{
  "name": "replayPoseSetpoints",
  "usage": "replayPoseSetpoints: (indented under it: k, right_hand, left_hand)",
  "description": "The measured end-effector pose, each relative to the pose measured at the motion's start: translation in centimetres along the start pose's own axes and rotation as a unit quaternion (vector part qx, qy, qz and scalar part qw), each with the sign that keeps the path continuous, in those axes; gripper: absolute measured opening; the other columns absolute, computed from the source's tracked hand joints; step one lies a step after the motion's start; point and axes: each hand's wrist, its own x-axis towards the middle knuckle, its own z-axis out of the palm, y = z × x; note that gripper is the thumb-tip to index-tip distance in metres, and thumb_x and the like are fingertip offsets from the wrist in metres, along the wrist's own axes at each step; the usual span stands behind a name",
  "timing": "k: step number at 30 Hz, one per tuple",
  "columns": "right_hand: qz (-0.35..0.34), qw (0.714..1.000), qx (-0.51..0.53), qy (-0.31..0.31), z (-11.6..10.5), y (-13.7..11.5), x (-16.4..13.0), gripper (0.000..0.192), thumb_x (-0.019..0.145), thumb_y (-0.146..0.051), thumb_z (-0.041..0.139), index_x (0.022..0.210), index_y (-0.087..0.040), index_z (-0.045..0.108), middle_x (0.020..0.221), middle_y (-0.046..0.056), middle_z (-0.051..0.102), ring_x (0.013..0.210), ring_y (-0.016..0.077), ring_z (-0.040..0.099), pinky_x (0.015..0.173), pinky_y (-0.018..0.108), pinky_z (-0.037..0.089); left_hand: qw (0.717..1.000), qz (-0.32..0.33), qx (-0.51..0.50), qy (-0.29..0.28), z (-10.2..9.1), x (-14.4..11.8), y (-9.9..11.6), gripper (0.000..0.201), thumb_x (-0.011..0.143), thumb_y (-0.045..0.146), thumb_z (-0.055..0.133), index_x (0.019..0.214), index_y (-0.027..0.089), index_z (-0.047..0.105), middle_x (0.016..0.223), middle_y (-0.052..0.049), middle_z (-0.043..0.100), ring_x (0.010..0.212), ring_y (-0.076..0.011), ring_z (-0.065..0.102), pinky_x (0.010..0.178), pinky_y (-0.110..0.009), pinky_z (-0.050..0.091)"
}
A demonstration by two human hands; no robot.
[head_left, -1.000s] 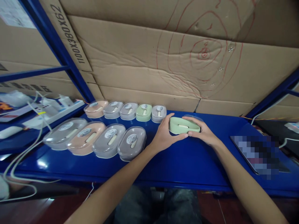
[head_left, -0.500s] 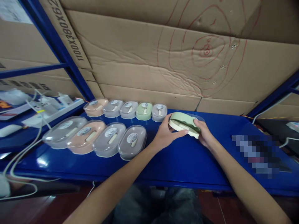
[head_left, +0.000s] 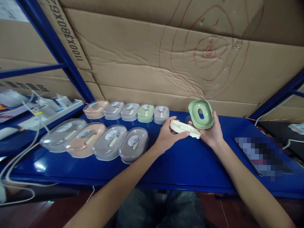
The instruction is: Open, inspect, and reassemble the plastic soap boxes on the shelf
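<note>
Looks like I'm mid-split on a soap box: left hand (head_left: 167, 136) pinched on the cream inner tray (head_left: 184, 128), right hand (head_left: 212, 133) gripping the green shell (head_left: 200, 113), tilted up just above it; next prob needs both kept apart w/o dropping; blue bench (head_left: 185, 164), cardboard wall (head_left: 147, 60) behind, lidded boxes (head_left: 95, 139) in 2 rows.

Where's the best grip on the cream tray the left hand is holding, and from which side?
Probably the long edges near one end, pinched from the left, as the left hand does now. The cream tray is flat, thin and oval, lying nearly level, so its rim is the only firm hold. The right hand, holding the green shell, blocks the other end.
</note>
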Motion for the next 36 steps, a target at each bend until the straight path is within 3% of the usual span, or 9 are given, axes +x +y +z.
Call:
replayPoseSetpoints:
  k: [5, 9, 14, 18, 22, 26, 32, 36]
  right_hand:
    - [0.029, 0.999, 0.018, 0.007, 0.0, -0.3, 0.0, 0.101, 0.095, -0.095, 0.023, 0.165, -0.027, 0.05, 0.127, 0.013, 0.083, 0.125, 0.0425, 0.077, 0.104, 0.065, 0.062]
    - [0.011, 1.0, 0.01, -0.001, 0.5, -0.6, -0.4, 0.1, 0.094, -0.096, 0.027, 0.16, -0.027, 0.056, 0.127, 0.013, 0.083, 0.125, 0.0416, 0.077, 0.104, 0.062, 0.062]
    - [-0.05, 0.998, 0.012, 0.041, 1.7, -0.2, -1.0, 0.081, 0.091, -0.09, 0.059, 0.144, -0.029, 0.07, 0.136, 0.01, 0.08, 0.131, 0.0394, 0.073, 0.109, 0.055, 0.06]
    - [-0.096, 0.994, -0.052, 0.021, 2.1, 0.3, -1.6, 0.073, 0.081, -0.07, 0.088, 0.138, -0.027, 0.075, 0.148, 0.012, 0.074, 0.141, 0.0396, 0.066, 0.119, 0.054, 0.053]
    - [-0.13, 0.984, -0.124, -0.022, 1.9, 0.4, -1.9, 0.079, 0.079, -0.059, 0.094, 0.148, -0.031, 0.069, 0.159, 0.01, 0.066, 0.148, 0.0385, 0.06, 0.124, 0.054, 0.048]
    - [-0.139, 0.973, -0.174, -0.054, 1.7, 0.3, -2.0, 0.086, 0.08, -0.056, 0.095, 0.156, -0.031, 0.063, 0.16, 0.01, 0.065, 0.144, 0.0379, 0.064, 0.122, 0.053, 0.05]
    - [-0.182, 0.946, -0.256, -0.079, 1.8, -0.3, -2.1, 0.085, 0.081, -0.055, 0.094, 0.156, -0.033, 0.062, 0.16, 0.009, 0.065, 0.145, 0.0375, 0.061, 0.126, 0.055, 0.045]
    - [-0.209, 0.929, -0.288, -0.099, 2.0, -0.7, -2.3, 0.084, 0.082, -0.052, 0.094, 0.157, -0.033, 0.06, 0.157, 0.009, 0.065, 0.141, 0.0362, 0.063, 0.122, 0.053, 0.049]
  left_hand:
    - [1.0, -0.006, -0.003, -0.002, 0.1, -0.2, 0.4, 0.092, 0.068, 0.032, 0.098, 0.149, 0.02, 0.055, 0.135, -0.013, 0.067, 0.12, -0.0278, 0.069, 0.107, -0.051, 0.061]
    - [0.999, -0.007, -0.03, -0.018, 0.1, -0.2, 0.3, 0.097, 0.065, 0.027, 0.099, 0.15, 0.022, 0.052, 0.136, -0.011, 0.065, 0.121, -0.0272, 0.068, 0.109, -0.051, 0.059]
    - [0.996, -0.015, -0.089, -0.005, 0.3, -0.2, 0.4, 0.099, 0.063, 0.021, 0.101, 0.15, 0.023, 0.053, 0.138, -0.011, 0.065, 0.127, -0.03, 0.066, 0.115, -0.053, 0.055]
    - [0.987, -0.028, -0.158, -0.015, 0.5, -0.4, 0.6, 0.103, 0.063, 0.014, 0.101, 0.153, 0.028, 0.051, 0.145, -0.012, 0.064, 0.137, -0.0347, 0.062, 0.12, -0.061, 0.051]
    - [0.979, -0.055, -0.195, -0.034, 0.5, -0.6, 1.0, 0.105, 0.065, 0.011, 0.1, 0.155, 0.03, 0.05, 0.154, -0.014, 0.061, 0.14, -0.0386, 0.061, 0.118, -0.068, 0.053]
    - [0.979, -0.061, -0.19, -0.036, 0.6, -0.7, 1.4, 0.102, 0.063, 0.01, 0.1, 0.152, 0.024, 0.052, 0.146, -0.015, 0.068, 0.141, -0.0386, 0.062, 0.122, -0.066, 0.05]
    - [0.974, -0.077, -0.211, -0.028, 0.6, -0.6, 1.9, 0.071, 0.08, 0.028, 0.094, 0.141, 0.022, 0.059, 0.14, -0.017, 0.071, 0.133, -0.0418, 0.067, 0.105, -0.065, 0.062]
    - [0.974, -0.089, -0.209, -0.004, 0.5, -0.2, 1.5, 0.056, 0.085, 0.034, 0.089, 0.133, 0.02, 0.064, 0.138, -0.018, 0.072, 0.128, -0.0421, 0.07, 0.095, -0.061, 0.067]
